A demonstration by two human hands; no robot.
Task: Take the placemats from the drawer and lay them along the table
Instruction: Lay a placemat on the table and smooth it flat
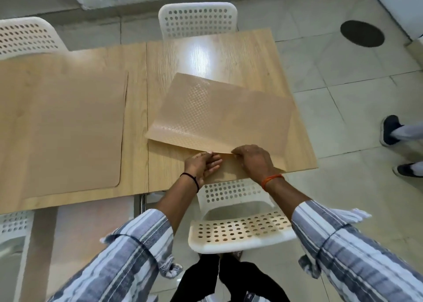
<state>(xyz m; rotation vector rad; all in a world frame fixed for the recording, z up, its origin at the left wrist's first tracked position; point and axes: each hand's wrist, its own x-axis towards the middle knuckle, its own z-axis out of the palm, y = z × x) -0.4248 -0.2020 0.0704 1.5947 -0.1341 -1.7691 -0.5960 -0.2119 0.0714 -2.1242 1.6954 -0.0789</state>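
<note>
A tan placemat lies flat on the left part of the wooden table. On the right part, a second tan placemat with a dotted texture is lifted along its near edge, and what looks like another mat lies flat beneath it. My right hand pinches the raised near edge. My left hand touches that same edge with fingers extended, thumb on top. No drawer is in view.
White perforated chairs stand at the far side, far left, and right below my hands. Another person's feet in dark shoes stand on the tiled floor at the right. A round dark floor cover lies far right.
</note>
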